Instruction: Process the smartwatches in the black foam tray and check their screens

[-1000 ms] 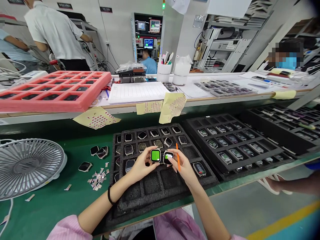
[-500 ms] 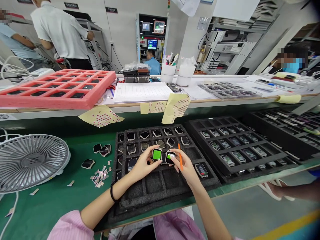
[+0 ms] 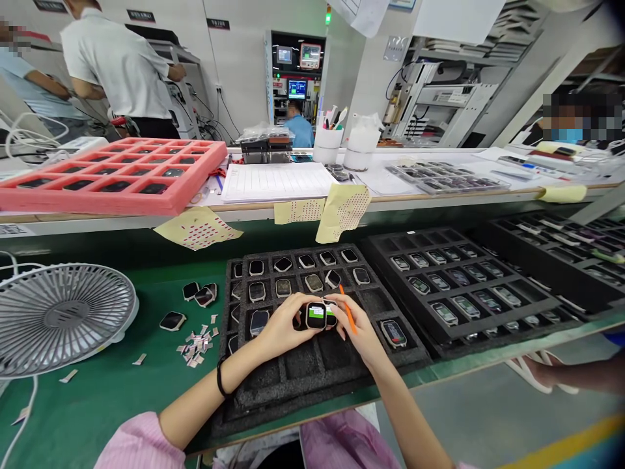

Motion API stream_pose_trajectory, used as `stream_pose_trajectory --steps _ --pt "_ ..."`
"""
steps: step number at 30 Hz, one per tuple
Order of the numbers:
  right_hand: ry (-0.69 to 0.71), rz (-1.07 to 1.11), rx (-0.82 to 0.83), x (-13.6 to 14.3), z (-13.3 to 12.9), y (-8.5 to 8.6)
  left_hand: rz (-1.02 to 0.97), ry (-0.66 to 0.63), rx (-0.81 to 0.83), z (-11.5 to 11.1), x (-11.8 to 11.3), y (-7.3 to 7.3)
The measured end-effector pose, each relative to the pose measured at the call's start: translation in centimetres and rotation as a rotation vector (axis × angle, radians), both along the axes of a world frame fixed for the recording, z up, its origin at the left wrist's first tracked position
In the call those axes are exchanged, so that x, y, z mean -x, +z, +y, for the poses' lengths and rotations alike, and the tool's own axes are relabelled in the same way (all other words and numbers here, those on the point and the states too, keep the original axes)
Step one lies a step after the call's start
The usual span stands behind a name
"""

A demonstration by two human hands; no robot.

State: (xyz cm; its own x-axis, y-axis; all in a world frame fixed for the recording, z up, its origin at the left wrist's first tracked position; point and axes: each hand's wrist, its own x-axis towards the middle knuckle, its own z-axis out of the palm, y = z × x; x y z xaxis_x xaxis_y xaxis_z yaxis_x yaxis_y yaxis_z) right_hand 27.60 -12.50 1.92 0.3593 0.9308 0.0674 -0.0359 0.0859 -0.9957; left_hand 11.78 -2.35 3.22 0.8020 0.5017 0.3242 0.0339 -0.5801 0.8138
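My left hand (image 3: 291, 324) is closed around a smartwatch without a strap (image 3: 316, 315), its lit screen showing a green band and white text. Just behind and to the right, my right hand (image 3: 355, 320) grips a second smartwatch (image 3: 331, 314), partly covered by the first one, with some green and white on its screen. An orange stick-like tool (image 3: 348, 309) also rests between the right fingers, pointing up and left. Both hands are above a black foam tray (image 3: 305, 358) whose pockets hold several dark-screened watches.
Left of the tray lie loose watches (image 3: 172, 320), small pale tabs (image 3: 197, 345) and a grey fan (image 3: 68, 316). More black trays (image 3: 430, 273) of watches stand to the right. A shelf beyond bears a pink foam tray (image 3: 188, 185) and paper sheet (image 3: 278, 180).
My left hand has moved its watch right, so it now overlaps the one in my right hand. Its screen has gone from mostly green to black with a green band.
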Motion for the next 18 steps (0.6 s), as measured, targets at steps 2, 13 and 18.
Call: stream_pose_trajectory --steps 2,13,18 --pt "0.014 -0.044 0.008 0.6 0.0 0.1 0.004 0.017 -0.131 -0.1 0.1 0.2" --pt "0.063 -0.092 0.006 1.6 -0.8 1.5 -0.027 0.065 -0.393 -0.2 0.4 0.0" --pt "0.259 0.143 0.050 0.5 -1.1 2.3 -0.115 0.014 -0.323 -0.5 0.4 0.7"
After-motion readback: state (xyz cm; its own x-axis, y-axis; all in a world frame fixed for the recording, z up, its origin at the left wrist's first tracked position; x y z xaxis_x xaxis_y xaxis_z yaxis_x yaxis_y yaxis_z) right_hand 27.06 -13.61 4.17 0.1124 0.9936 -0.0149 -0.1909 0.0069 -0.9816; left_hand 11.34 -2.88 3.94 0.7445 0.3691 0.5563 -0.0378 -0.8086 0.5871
